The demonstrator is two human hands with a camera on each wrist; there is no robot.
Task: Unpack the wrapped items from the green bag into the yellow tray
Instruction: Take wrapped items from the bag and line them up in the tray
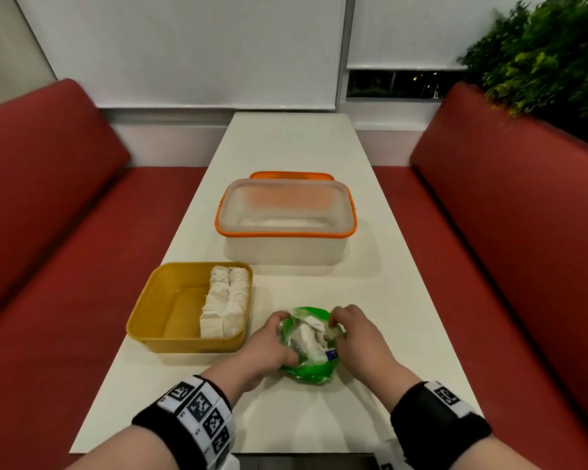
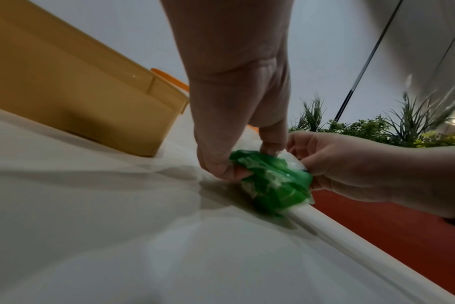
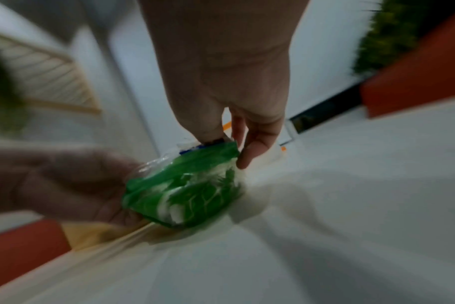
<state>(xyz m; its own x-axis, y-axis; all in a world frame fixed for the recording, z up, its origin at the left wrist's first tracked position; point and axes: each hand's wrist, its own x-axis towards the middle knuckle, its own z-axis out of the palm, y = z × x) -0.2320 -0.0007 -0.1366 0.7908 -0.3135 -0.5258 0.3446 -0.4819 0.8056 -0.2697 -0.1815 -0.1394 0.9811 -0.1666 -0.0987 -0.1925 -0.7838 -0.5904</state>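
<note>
A small green plastic bag (image 1: 311, 369) (image 2: 275, 181) (image 3: 190, 193) lies on the white table (image 1: 319, 422), open at the top, with white wrapped items (image 1: 308, 335) showing inside. My left hand (image 1: 272, 340) (image 2: 237, 156) grips the bag's left side with curled fingers. My right hand (image 1: 348, 329) (image 3: 229, 148) pinches the bag's right rim. The yellow tray (image 1: 160, 300) (image 2: 65, 86) stands just left of the bag. A row of white wrapped items (image 1: 226, 307) lines the tray's right side; its left half is bare.
A clear box with an orange rim (image 1: 286, 218) stands behind the tray and bag, an orange lid (image 1: 291, 175) behind it. Red benches (image 1: 65, 205) flank the narrow table. Green plants (image 1: 550, 52) rise at the far right.
</note>
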